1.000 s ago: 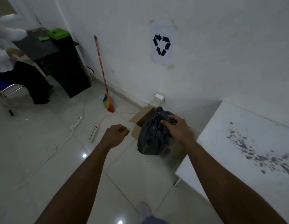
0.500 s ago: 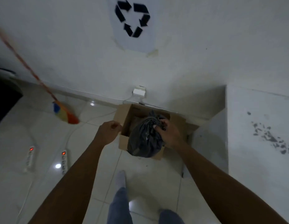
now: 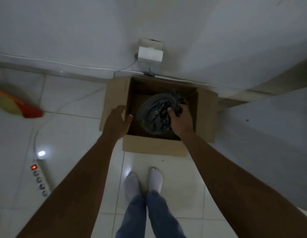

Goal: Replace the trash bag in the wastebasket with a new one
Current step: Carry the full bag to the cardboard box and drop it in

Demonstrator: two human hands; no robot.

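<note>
White floor tiles [image 3: 68,127] are gleaming under me, running up to a pale wall across the top of the frame; I am standing over an open cardboard box [image 3: 154,148] at the centre, its flaps folded outward; my right hand [image 3: 181,121] is closing tight around the bunched neck of the dark trash bag [image 3: 154,115], which is sitting inside the box, just left of my knuckles; my left hand [image 3: 117,122] is resting on the left flap, fingers curled loosely over its edge, steadying it; the bag is looking soft, crinkled and fairly full, so I am judging it light but slippery, best gripped at the gathered top.
</note>
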